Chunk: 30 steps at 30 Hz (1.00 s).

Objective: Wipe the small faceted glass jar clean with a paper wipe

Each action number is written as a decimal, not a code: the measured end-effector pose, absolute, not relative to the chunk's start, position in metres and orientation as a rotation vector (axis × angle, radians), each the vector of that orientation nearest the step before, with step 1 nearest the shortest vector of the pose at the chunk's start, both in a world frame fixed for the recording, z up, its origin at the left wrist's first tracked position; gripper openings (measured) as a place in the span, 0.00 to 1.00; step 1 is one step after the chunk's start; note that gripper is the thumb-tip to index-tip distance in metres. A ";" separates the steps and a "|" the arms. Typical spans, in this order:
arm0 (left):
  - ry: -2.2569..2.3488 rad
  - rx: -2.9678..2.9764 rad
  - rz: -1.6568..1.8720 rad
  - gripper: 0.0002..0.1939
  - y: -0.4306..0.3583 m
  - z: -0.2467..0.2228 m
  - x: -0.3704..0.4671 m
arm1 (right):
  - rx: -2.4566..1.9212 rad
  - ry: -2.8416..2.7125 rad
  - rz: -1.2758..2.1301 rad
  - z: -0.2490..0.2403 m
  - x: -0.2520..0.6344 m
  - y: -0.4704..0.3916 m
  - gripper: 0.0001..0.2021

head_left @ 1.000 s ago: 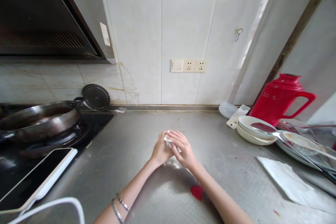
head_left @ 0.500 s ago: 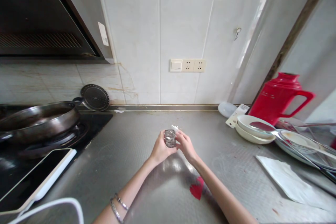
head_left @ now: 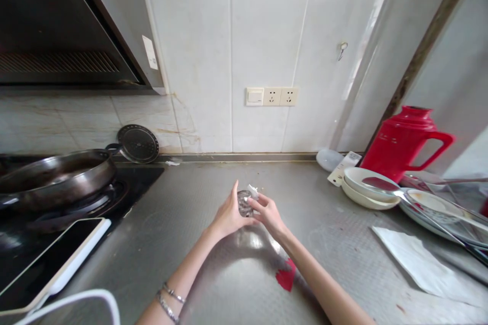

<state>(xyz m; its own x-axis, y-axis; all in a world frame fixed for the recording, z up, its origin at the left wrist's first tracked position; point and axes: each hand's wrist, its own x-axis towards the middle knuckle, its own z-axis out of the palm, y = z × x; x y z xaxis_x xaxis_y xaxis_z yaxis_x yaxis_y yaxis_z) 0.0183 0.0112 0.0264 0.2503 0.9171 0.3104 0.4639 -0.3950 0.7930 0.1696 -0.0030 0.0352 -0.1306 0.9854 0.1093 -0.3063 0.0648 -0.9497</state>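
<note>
A small clear patterned glass is held above the steel counter, near its middle. My left hand cups the glass from the left, thumb up. From the right, my right hand presses a white tissue at the rim of the glass with its fingertips. Both forearms reach in from the bottom edge; the left wrist wears thin bracelets.
A dark pan sits on the stove at left, with a tablet in front. At right stand a red thermos jug, stacked white bowls, plates and a white sheet. A red scrap lies under my right arm.
A second ago both hands were closed around the tissue. The glass has since come into view in my left hand, and my right hand has moved the tissue to its rim.
</note>
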 end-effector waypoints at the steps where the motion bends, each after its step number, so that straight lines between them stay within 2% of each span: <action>1: 1.217 1.984 1.072 0.65 0.012 0.026 0.017 | -0.840 -1.096 1.430 0.035 0.169 -0.004 0.19; 4: 1.103 2.035 1.022 0.64 0.013 0.024 0.014 | -0.825 -1.009 1.583 0.034 0.169 -0.004 0.19; 10: 1.108 2.113 0.939 0.54 0.014 0.020 0.015 | -0.891 -0.931 1.662 0.029 0.169 0.001 0.18; 18: 1.088 2.066 1.080 0.46 0.014 0.022 0.016 | -1.076 -1.037 1.477 0.023 0.178 0.011 0.16; 24: 1.070 2.045 1.150 0.45 0.015 0.019 0.016 | -1.120 -1.226 1.051 0.026 0.189 0.016 0.17; 27: 1.097 2.034 1.187 0.45 0.018 0.015 0.016 | -1.015 -1.401 0.621 0.031 0.192 0.012 0.11; 30: 1.115 2.010 1.249 0.45 0.021 0.012 0.017 | -0.826 -1.693 0.179 0.032 0.189 0.004 0.14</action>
<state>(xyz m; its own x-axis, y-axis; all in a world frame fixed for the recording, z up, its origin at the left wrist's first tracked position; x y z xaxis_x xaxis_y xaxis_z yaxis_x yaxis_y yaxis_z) 0.0173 0.0211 0.0120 0.2360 0.8503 0.4703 0.3710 -0.5262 0.7652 0.1890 0.0040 0.0321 -0.0647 0.6038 0.7945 0.4241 0.7374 -0.5258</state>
